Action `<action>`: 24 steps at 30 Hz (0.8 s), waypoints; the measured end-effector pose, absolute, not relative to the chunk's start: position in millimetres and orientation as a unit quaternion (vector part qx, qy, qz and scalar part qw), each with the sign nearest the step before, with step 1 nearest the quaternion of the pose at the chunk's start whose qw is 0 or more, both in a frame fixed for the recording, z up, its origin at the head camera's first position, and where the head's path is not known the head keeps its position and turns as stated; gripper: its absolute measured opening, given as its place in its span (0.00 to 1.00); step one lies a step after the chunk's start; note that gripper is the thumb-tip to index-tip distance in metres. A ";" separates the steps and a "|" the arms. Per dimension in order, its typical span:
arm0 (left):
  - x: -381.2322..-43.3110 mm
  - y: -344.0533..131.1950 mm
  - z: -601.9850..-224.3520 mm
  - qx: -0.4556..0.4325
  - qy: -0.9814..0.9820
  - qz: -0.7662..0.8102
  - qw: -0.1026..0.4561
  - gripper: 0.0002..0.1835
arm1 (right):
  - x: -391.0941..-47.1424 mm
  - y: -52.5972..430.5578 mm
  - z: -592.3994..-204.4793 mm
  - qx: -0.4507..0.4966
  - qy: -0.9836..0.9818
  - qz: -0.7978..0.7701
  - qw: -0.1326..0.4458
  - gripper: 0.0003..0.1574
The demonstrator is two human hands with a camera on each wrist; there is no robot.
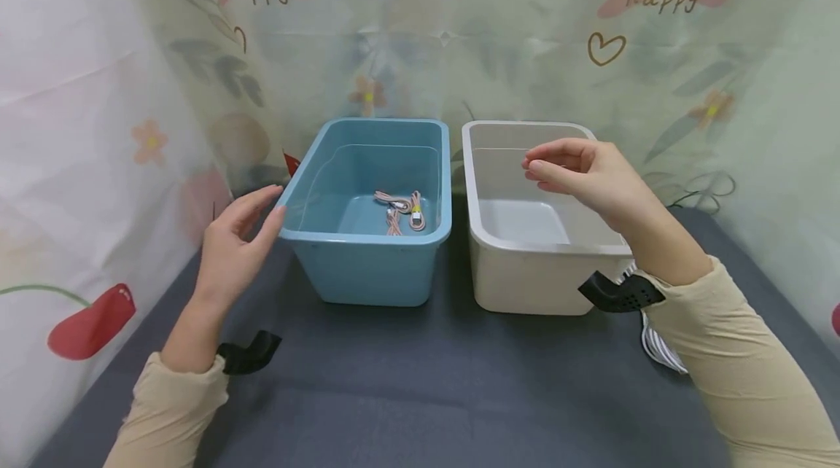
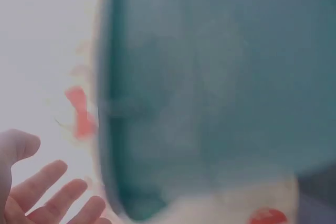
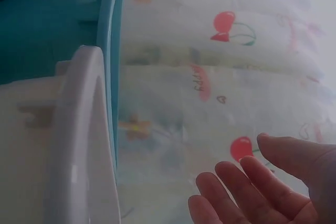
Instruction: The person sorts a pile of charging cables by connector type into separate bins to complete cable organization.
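Note:
My left hand (image 1: 230,253) is beside the left rim of a blue plastic bin (image 1: 367,271), its fingers loosely bent and holding nothing. In the left wrist view the same hand (image 2: 50,192) shows spread fingers next to the blurred bin wall (image 2: 226,87). Over the right side of a white bin (image 1: 525,282) hovers my right hand (image 1: 593,176), relaxed and without anything between thumb and fingers. Its slack fingers (image 3: 231,182) also appear in the right wrist view, apart from the white rim (image 3: 79,129). A few pinkish bundled charging cables (image 1: 416,213) lie on the blue bin's floor.
Both bins stand side by side on a dark grey tablecloth (image 1: 420,388), close to the patterned backdrop (image 1: 446,16). A coiled white cable (image 1: 658,348) lies right of the white bin, partly behind my right forearm. Black wrist mounts (image 1: 249,353) stick out from both sleeves.

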State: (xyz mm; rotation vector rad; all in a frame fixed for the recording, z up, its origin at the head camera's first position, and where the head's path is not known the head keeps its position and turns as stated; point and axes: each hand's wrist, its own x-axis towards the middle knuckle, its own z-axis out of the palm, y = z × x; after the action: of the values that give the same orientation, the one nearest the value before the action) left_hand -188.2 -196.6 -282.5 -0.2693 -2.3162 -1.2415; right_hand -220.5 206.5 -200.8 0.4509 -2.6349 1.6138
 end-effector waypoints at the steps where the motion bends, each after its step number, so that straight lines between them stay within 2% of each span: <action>1: -186.1 -190.9 -279.3 -0.109 -0.842 -0.460 0.261 0.20 | -217.8 209.6 -202.7 0.142 -0.843 0.519 0.012 0.22; 5: -179.0 -163.5 -267.6 -0.175 -0.816 -0.477 0.275 0.18 | -207.7 223.2 -212.0 0.141 -0.831 0.538 0.030 0.18; 12: -176.8 -115.2 -258.4 -0.265 -0.808 -0.480 0.216 0.19 | -186.3 261.1 -229.1 0.161 -0.763 0.622 0.070 0.14; 18: -185.5 -79.5 -264.6 -0.295 -0.814 -0.465 0.184 0.18 | -172.2 294.4 -248.1 0.163 -0.708 0.680 0.095 0.15; 24: -191.4 -47.6 -270.8 -0.284 -0.834 -0.444 0.162 0.20 | -166.4 318.4 -269.1 0.174 -0.656 0.724 0.123 0.16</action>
State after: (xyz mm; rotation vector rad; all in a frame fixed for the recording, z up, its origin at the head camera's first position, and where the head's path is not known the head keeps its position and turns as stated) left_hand -191.4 -47.6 -270.8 -0.8112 -2.3805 -1.2667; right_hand -166.4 318.4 -269.1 0.5065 -1.9135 2.1117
